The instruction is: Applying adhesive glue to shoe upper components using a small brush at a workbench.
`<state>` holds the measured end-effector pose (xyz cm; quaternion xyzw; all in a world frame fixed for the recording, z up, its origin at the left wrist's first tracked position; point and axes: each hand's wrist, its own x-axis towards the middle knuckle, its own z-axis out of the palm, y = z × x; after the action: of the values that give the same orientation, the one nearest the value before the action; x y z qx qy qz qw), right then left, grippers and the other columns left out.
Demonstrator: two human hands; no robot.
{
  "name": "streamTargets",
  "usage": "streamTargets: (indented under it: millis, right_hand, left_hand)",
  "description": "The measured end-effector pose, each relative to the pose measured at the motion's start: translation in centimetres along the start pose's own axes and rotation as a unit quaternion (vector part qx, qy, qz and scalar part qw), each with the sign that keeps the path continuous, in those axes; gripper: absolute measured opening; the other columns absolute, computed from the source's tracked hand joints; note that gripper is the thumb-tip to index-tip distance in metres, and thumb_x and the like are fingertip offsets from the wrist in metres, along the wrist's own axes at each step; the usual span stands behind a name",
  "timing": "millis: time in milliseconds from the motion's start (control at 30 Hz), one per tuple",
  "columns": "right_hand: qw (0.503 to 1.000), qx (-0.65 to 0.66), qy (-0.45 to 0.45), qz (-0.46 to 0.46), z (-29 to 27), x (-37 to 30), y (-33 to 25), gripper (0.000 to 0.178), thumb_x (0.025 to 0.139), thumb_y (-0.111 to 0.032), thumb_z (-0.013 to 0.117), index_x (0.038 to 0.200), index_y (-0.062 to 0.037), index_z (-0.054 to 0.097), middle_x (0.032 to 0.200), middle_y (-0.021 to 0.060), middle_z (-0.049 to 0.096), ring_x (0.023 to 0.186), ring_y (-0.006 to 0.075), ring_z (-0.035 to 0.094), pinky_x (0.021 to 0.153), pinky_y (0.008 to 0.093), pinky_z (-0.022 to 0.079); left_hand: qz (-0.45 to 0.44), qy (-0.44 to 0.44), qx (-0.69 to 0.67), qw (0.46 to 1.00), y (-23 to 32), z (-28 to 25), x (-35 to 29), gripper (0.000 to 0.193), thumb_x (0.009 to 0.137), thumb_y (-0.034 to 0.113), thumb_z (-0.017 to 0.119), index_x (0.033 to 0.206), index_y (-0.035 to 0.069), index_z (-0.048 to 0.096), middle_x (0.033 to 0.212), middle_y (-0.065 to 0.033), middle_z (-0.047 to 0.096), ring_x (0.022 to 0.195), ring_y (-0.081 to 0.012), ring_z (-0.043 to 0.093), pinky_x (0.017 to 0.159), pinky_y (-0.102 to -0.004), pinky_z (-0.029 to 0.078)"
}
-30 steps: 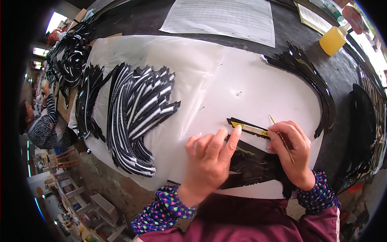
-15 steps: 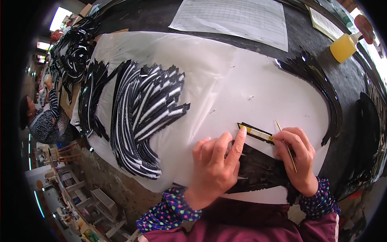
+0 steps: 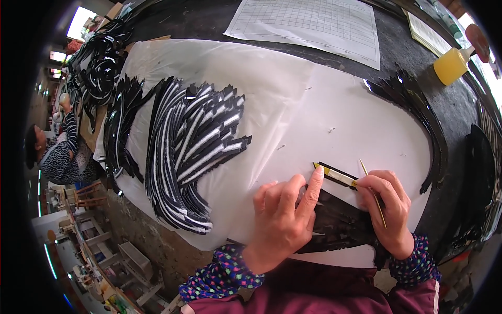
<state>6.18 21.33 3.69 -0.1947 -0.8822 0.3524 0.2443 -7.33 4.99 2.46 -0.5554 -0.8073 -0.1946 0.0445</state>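
Observation:
A short narrow black strip (image 3: pixel 334 173) with a pale band and yellow ends lies slantwise on the white sheet (image 3: pixel 298 131). The index finger of my left hand (image 3: pixel 285 222) is stretched out and presses the strip's left end; its other fingers are bent and apart. My right hand (image 3: pixel 393 209) pinches near the strip's right end with thumb and index finger. A thin yellowish stick (image 3: pixel 381 212) is also held in the right hand, its tip pointing up past the knuckles. Black strips (image 3: pixel 337 225) lie bunched beneath and between both hands.
A fanned pile of black-and-white strips (image 3: pixel 188 157) is left of my hands. More black strips (image 3: pixel 431 131) curve along the sheet's right edge. A yellow bottle (image 3: pixel 451 66) and a gridded paper (image 3: pixel 308 29) are at the back. Another person (image 3: pixel 60 162) is far left.
The whole view has shifted slightly. Both hands keep their places on the strip, the left index finger still pressing its left end.

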Motion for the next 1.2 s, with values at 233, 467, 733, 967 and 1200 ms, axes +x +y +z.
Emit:
streamTargets:
  millis: [233, 467, 733, 967, 1200]
  right_hand:
    - [1.0, 0.008, -0.006, 0.011, -0.04, 0.0, 0.08, 0.021, 0.084, 0.009, 0.071, 0.102, -0.0008, 0.066, 0.093, 0.0116, 0.064, 0.072, 0.0235, 0.064, 0.06, 0.0317, 0.052]
    - [1.0, 0.001, -0.001, 0.01, -0.05, 0.08, 0.04, 0.02, 0.085, 0.008, 0.071, 0.102, -0.0012, 0.067, 0.093, 0.012, 0.064, 0.074, 0.0245, 0.064, 0.063, 0.0323, 0.053]
    - [1.0, 0.016, -0.005, 0.0, 0.06, -0.03, 0.27, 0.023, 0.086, 0.006, 0.07, 0.106, -0.0022, 0.066, 0.097, 0.0119, 0.063, 0.076, 0.0253, 0.065, 0.064, 0.0335, 0.053]
    - [1.0, 0.017, -0.003, -0.01, -0.23, 0.02, 0.33, 0.025, 0.085, 0.007, 0.069, 0.108, -0.0012, 0.064, 0.097, 0.0124, 0.062, 0.078, 0.0262, 0.064, 0.064, 0.0351, 0.053]
    - [1.0, 0.029, -0.001, -0.002, -0.34, 0.04, 0.27, 0.024, 0.086, 0.007, 0.068, 0.108, -0.0003, 0.062, 0.095, 0.0137, 0.06, 0.078, 0.0287, 0.062, 0.064, 0.0368, 0.052]
  left_hand:
    - [-0.002, 0.005, 0.002, 1.0, 0.02, 0.14, 0.03, 0.052, 0.083, 0.012, 0.06, 0.134, 0.008, 0.063, 0.119, -0.0059, 0.053, 0.101, -0.0188, 0.052, 0.096, -0.04, 0.038]
    - [-0.012, 0.009, -0.003, 1.0, 0.25, 0.3, 0.17, 0.059, 0.075, 0.001, 0.059, 0.133, 0.011, 0.066, 0.112, -0.0053, 0.052, 0.099, -0.0221, 0.049, 0.095, -0.0384, 0.037]
    - [0.016, 0.01, 0.037, 0.999, -0.01, 0.53, 0.11, 0.05, 0.082, 0.007, 0.056, 0.131, 0.007, 0.065, 0.145, 0.0008, 0.053, 0.096, -0.0204, 0.047, 0.09, -0.0369, 0.041]
    - [0.034, 0.005, 0.051, 0.998, 0.1, 0.35, 0.55, 0.047, 0.084, 0.006, 0.055, 0.13, 0.007, 0.065, 0.143, 0.0003, 0.057, 0.093, -0.0215, 0.046, 0.083, -0.0341, 0.044]
    - [0.033, 0.003, 0.036, 0.999, -0.05, 0.45, 0.58, 0.049, 0.085, 0.002, 0.055, 0.131, 0.013, 0.065, 0.143, -0.0022, 0.057, 0.088, -0.0218, 0.045, 0.078, -0.0343, 0.042]
